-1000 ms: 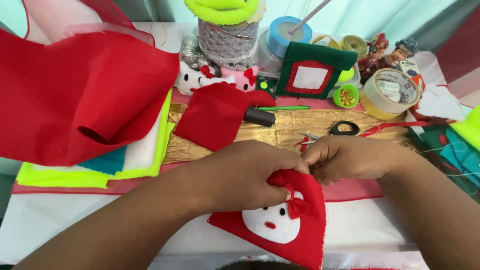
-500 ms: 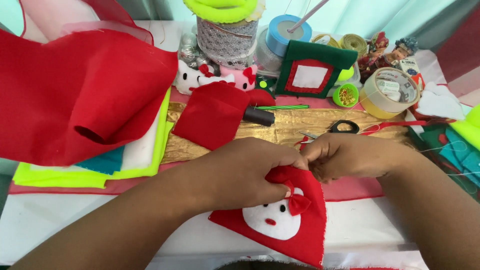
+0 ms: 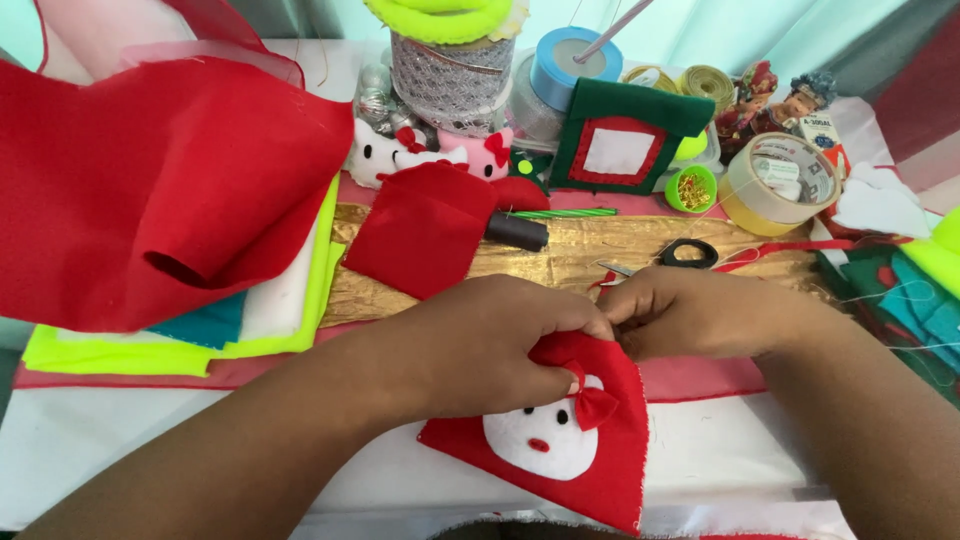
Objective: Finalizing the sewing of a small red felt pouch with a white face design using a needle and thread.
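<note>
The person is bent over a red felt piece (image 3: 610, 455) that lies on the white surface (image 3: 150, 450), close to the near edge. It has a white round face with a small red mouth and a red bow sewn on it. The left hand (image 3: 480, 345) lies on its upper left part, fingers curled and pressed together, and pinches the top edge of the felt. The right hand (image 3: 700, 312) is just beside, at the upper right corner; its fingertips meet those of the left hand over the top of the piece, closed as in a pinch. What exactly it holds between the fingers I cannot tell, it is too small.

Behind the hands lies a strip of gold fabric (image 3: 600, 250), and on it black scissors (image 3: 690, 253) and a small red felt pouch (image 3: 425, 225). To the left is a big fold of red cloth (image 3: 160, 190) over a stack of yellow, white and blue sheets. Far right stands a roll of tape (image 3: 780, 185), and in the back a green felt frame (image 3: 620, 140).
</note>
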